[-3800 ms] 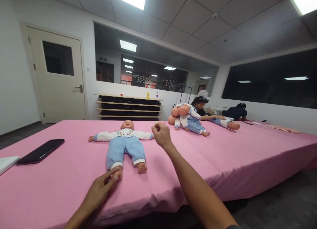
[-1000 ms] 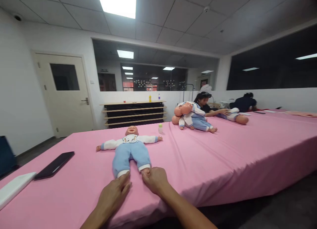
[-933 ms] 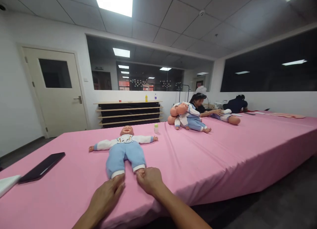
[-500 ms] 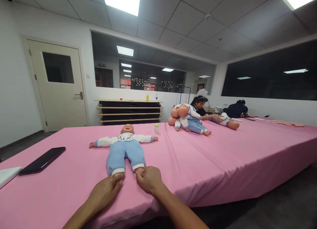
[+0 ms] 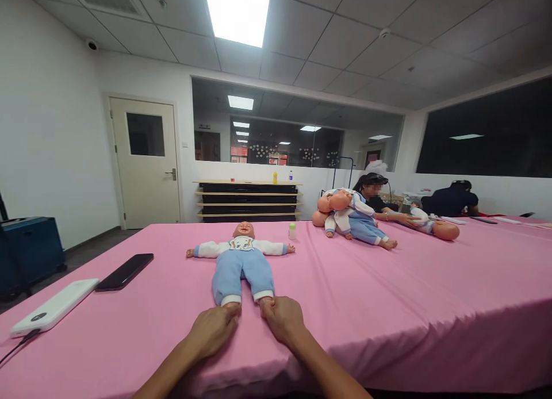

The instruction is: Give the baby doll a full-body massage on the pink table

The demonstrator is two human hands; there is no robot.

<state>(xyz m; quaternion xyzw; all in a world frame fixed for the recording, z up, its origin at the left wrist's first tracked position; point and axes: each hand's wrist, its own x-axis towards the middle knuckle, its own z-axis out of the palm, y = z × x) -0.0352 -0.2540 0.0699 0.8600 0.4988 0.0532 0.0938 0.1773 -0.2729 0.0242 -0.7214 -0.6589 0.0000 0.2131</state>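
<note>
The left hand [image 5: 213,332] is pinching one foot of a doll [image 5: 244,269]; the right hand [image 5: 285,318] is pinching the other. The doll is lying face-up at their twelve o'clock on the pink-covered counter [image 5: 345,295]. A green-capped bottle [image 5: 292,232] is standing at one o'clock, a dark phone [image 5: 125,272] lying at ten.

- Your 10 o'clock: white wall [image 5: 99,88], closed cream door [image 5: 146,177], grey floor [image 5: 107,241] below.
- Your 12 o'clock: low shelving [image 5: 248,199] beneath long window [image 5: 297,139]; ceiling panel [image 5: 239,14] lit.
- Your 2 o'clock: dark window [image 5: 491,149].
</note>
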